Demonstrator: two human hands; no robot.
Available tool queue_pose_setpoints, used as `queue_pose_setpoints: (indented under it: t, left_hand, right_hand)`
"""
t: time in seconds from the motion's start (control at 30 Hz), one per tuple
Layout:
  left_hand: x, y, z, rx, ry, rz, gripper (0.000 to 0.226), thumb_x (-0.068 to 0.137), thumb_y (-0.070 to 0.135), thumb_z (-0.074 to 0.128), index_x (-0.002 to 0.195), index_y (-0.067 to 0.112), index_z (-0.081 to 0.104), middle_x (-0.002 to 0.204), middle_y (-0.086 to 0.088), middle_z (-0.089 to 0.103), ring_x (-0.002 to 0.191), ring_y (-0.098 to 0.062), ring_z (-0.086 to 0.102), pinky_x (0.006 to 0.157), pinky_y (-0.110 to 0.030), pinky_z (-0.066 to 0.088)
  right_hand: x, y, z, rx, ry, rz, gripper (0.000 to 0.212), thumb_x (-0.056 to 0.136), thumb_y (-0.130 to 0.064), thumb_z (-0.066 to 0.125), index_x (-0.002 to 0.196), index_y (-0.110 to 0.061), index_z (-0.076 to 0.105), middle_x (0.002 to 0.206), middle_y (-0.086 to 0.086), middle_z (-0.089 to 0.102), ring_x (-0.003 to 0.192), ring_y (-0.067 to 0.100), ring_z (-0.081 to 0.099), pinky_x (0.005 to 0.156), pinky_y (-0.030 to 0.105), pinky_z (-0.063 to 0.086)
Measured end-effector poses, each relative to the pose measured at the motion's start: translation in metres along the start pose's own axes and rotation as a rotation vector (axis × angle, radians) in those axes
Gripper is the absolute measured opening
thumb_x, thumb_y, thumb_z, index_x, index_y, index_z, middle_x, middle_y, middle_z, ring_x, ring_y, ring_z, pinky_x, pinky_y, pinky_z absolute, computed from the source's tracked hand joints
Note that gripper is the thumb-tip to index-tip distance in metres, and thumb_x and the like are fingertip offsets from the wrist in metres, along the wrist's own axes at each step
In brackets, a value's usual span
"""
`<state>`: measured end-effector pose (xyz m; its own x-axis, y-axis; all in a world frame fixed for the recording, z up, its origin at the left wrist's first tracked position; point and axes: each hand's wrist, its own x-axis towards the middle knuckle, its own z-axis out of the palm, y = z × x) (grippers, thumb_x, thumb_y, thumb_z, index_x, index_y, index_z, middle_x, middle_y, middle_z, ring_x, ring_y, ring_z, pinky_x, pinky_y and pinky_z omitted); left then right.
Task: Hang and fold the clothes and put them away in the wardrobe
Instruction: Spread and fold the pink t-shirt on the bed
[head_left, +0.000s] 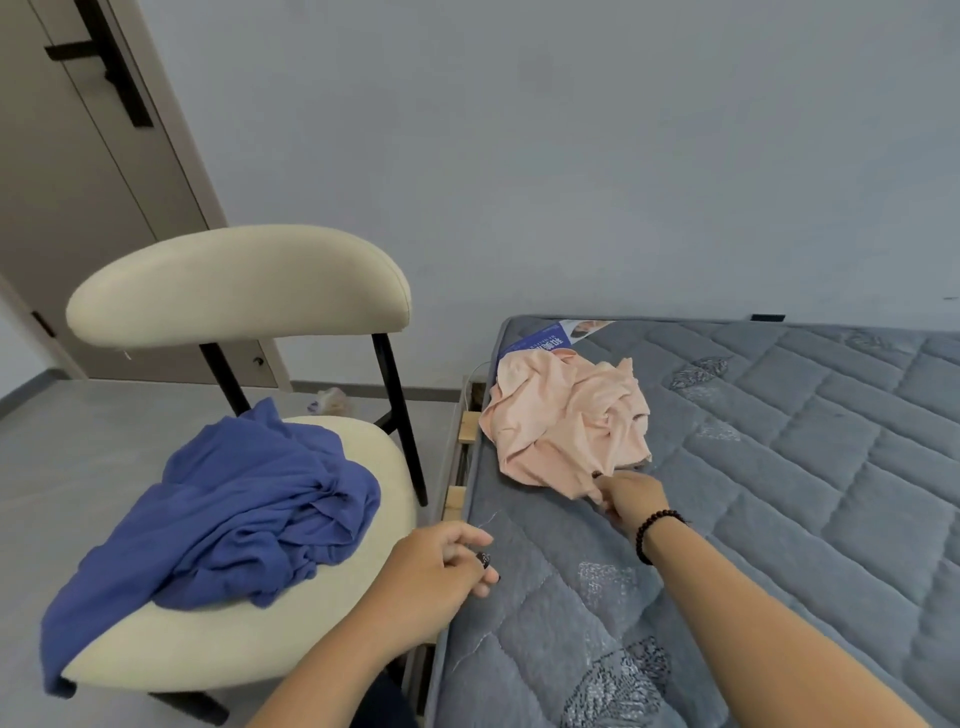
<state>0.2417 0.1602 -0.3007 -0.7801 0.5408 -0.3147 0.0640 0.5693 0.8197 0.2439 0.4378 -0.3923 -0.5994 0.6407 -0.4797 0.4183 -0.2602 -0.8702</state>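
Head view: right hand (631, 499), centre right of frame, pinches the near edge of a crumpled peach garment (566, 426) lying on the grey quilted mattress (779, 467). Left hand (441, 566), lower centre, hovers at the mattress edge, fingers loosely curled, holding nothing. A blue garment (234, 514) lies heaped on the cream chair (239, 291), lower left.

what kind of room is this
Most likely a bedroom in a home. A bare quilted mattress lies on a slatted frame against the wall, a cream chair stands beside it, and loose clothes lie about: a peach garment on the mattress, a blue garment on the chair.
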Motion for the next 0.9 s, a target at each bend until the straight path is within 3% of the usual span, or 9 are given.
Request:
queue_pose_setpoints:
  t: [0.13, 0.23, 0.33, 0.47, 0.57, 0.67, 0.73, 0.83, 0.9]
  left_hand:
    - [0.019, 0.011, 0.015, 0.026, 0.015, 0.066, 0.046, 0.09, 0.017, 0.056, 0.133, 0.028, 0.043, 0.099, 0.014, 0.069, 0.087, -0.004, 0.065, 0.083, -0.025, 0.051]
    - [0.025, 0.03, 0.027, -0.026, 0.088, 0.137, 0.069, 0.088, 0.015, 0.061, 0.144, 0.026, 0.024, 0.12, 0.016, 0.049, 0.091, 0.0, 0.056, 0.069, -0.013, 0.043]
    - [0.025, 0.048, 0.037, -0.094, 0.178, 0.263, 0.076, 0.082, 0.014, 0.071, 0.14, 0.028, 0.023, 0.124, 0.017, 0.037, 0.112, -0.004, 0.046, 0.091, -0.018, 0.038]
    - [0.02, 0.065, 0.04, -0.026, 0.296, 0.31, 0.079, 0.083, 0.024, 0.071, 0.146, 0.022, 0.023, 0.136, 0.007, 0.031, 0.132, -0.016, 0.034, 0.103, -0.029, 0.033]
    - [0.013, 0.06, 0.042, -0.058, 0.269, 0.346, 0.059, 0.076, 0.03, 0.072, 0.127, 0.03, 0.044, 0.124, 0.008, 0.05, 0.118, -0.018, 0.053, 0.094, -0.033, 0.048]
    - [-0.001, 0.053, 0.044, -0.113, 0.147, 0.379, 0.07, 0.073, 0.027, 0.08, 0.132, 0.028, 0.042, 0.125, 0.013, 0.054, 0.117, -0.007, 0.055, 0.086, -0.018, 0.046]
    - [-0.013, 0.057, 0.045, -0.195, 0.123, 0.429, 0.094, 0.064, 0.035, 0.087, 0.139, 0.031, 0.031, 0.132, 0.017, 0.05, 0.119, -0.001, 0.052, 0.086, -0.017, 0.049]
    - [-0.03, 0.074, 0.046, -0.152, 0.15, 0.498, 0.136, 0.045, 0.06, 0.09, 0.145, 0.052, -0.002, 0.149, 0.018, 0.031, 0.135, -0.007, 0.039, 0.1, -0.04, 0.049]
    - [-0.042, 0.085, 0.046, -0.085, 0.195, 0.519, 0.143, 0.044, 0.066, 0.087, 0.14, 0.057, -0.019, 0.156, 0.018, 0.015, 0.141, -0.011, 0.03, 0.104, -0.047, 0.044]
  right_hand:
    - [-0.042, -0.061, -0.009, -0.163, -0.15, -0.305, 0.048, 0.086, -0.004, 0.063, 0.05, -0.014, 0.034, 0.049, 0.002, 0.036, 0.045, 0.016, 0.037, 0.046, 0.023, 0.032]
    - [-0.082, -0.103, -0.019, -0.196, -0.279, -0.423, 0.045, 0.089, -0.007, 0.062, 0.052, -0.014, 0.038, 0.046, -0.004, 0.036, 0.044, 0.012, 0.035, 0.044, 0.019, 0.032]
    - [-0.129, -0.139, -0.022, -0.191, -0.374, -0.518, 0.021, 0.09, -0.007, 0.06, 0.07, -0.004, 0.057, 0.05, -0.005, 0.047, 0.043, 0.006, 0.04, 0.046, 0.019, 0.034]
    - [-0.185, -0.174, -0.029, -0.181, -0.447, -0.648, 0.021, 0.093, -0.01, 0.056, 0.073, -0.006, 0.052, 0.06, 0.003, 0.043, 0.048, 0.008, 0.041, 0.046, 0.017, 0.036]
    - [-0.218, -0.192, -0.037, -0.078, -0.488, -0.712, 0.013, 0.094, -0.013, 0.056, 0.084, -0.004, 0.056, 0.066, 0.005, 0.046, 0.054, 0.012, 0.043, 0.053, 0.02, 0.04]
    - [-0.242, -0.202, -0.041, -0.031, -0.484, -0.767, 0.013, 0.092, -0.012, 0.058, 0.089, 0.0, 0.062, 0.069, 0.007, 0.053, 0.052, 0.009, 0.048, 0.058, 0.022, 0.047]
    - [-0.255, -0.204, -0.04, -0.006, -0.486, -0.784, 0.012, 0.092, -0.011, 0.058, 0.09, 0.0, 0.063, 0.072, 0.007, 0.057, 0.052, 0.007, 0.051, 0.061, 0.021, 0.049]
    - [-0.27, -0.204, -0.034, 0.039, -0.479, -0.797, 0.012, 0.092, -0.011, 0.059, 0.091, 0.0, 0.063, 0.069, 0.006, 0.061, 0.056, 0.009, 0.057, 0.07, 0.026, 0.048]
    - [-0.277, -0.203, -0.032, 0.053, -0.458, -0.82, 0.013, 0.091, -0.014, 0.061, 0.089, -0.002, 0.065, 0.068, 0.007, 0.064, 0.063, 0.013, 0.06, 0.074, 0.029, 0.047]
